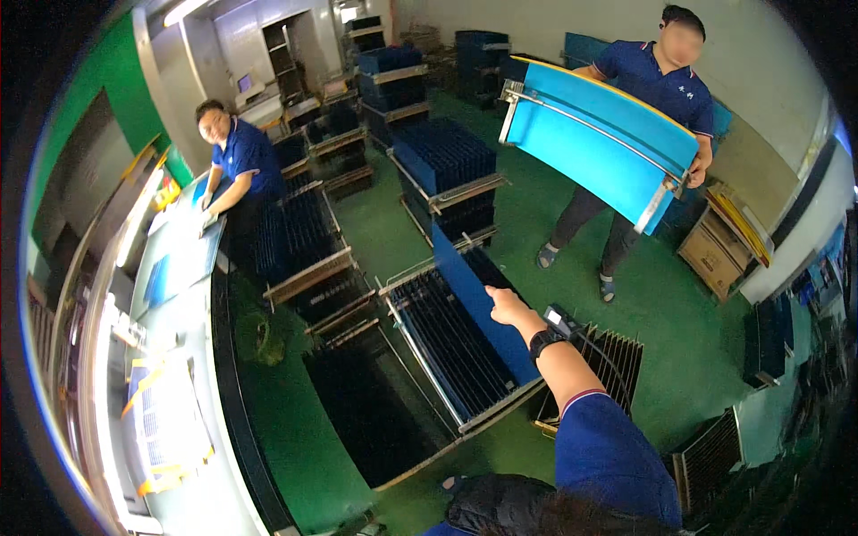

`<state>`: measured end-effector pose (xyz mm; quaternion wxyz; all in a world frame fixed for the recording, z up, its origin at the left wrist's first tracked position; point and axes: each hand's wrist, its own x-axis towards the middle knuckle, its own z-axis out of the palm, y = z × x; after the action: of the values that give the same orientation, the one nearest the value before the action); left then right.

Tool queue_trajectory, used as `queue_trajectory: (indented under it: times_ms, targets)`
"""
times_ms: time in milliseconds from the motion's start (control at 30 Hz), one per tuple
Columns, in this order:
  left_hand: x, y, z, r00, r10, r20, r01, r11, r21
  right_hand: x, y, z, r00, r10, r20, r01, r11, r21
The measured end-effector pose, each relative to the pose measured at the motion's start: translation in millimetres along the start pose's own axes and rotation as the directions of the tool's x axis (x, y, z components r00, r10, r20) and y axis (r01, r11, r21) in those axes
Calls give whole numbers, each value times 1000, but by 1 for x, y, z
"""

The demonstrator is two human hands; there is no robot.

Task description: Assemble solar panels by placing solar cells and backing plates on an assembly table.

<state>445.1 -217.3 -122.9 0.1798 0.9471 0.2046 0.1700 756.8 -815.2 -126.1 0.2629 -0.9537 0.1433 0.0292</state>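
My right hand [509, 309] reaches forward, its fingers closed at the upper edge of a thin blue sheet [487, 308]. A black band is on that wrist. The sheet stands on edge, slightly tilted, in a slatted rack [456, 344] with several dark upright sheets or slots. My left hand does not show. Across the rack, a co-worker holds a framed bright blue panel [590, 138] with a yellow top edge, using both hands. At the left, another person leans over a brightly lit worktable [179, 299], hands on a sheet there.
Stacked racks of dark blue sheets [444, 156] line the middle and back. A dark rack [380, 411] adjoins mine on the left; another slatted rack [617, 362] stands to the right. A cardboard box [715, 250] sits by the right wall. The floor [572, 268] is green.
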Motion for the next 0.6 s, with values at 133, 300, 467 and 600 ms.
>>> queue_trajectory:
  times_ms: [133,300,467,600]
  targets:
    - [12,-1,7,999,41,1,-41,999,-5,0,13,9,999,-33,-6,34,998,50]
    - [21,-5,11,999,52,4,-52,998,20,8,20,15,1000,-7,-2,8,999,51]
    - [14,-28,-10,1000,14,15,-15,998,69,16,40,-6,963,-157,-217,173,983,58]
    - [-1,-47,-22,998,-56,-17,58,990,127,-3,13,-8,992,-90,-87,94,995,42]
